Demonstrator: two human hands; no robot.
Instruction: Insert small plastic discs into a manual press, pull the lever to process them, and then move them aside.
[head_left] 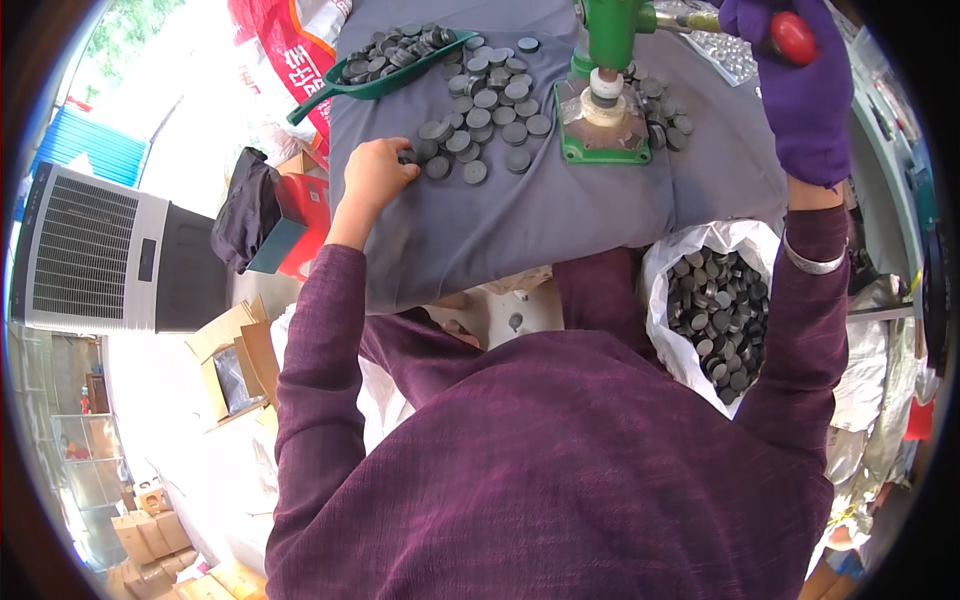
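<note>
Greenery (125, 40) and a blue ribbed panel (95, 140) were seen brightly lit, far to the left of the left hand (378, 180) and beyond it. Closer to that hand, yet well apart, a pale louvred unit (85, 245) was stood on the floor; nearer the body, cardboard boxes (150, 535) were stacked, and an open carton (258, 360) was set down. Just left of the left wrist, a red box (305, 225) was partly covered by a black fabric bundle (245, 205). Beyond the hand, a red and white sack (270, 60) was propped by the work surface, which was draped in creased grey cloth (480, 240).

The left hand was bare and half curled, its fingertips set against the nearest dark discs (480, 115); whether one was held could not be told. More were heaped in a green scoop (385, 90) beyond it, and the loose ones were spread from the hand toward a green press (615, 40). Others were scattered behind the press base, left of the right hand (805, 110). Below that hand, toward the body, a white sack (657, 300) was filled with similar discs. By the purple-gloved right hand, fingers closed, the press lever (690, 21) was gripped near its red knob (793, 38).
</note>
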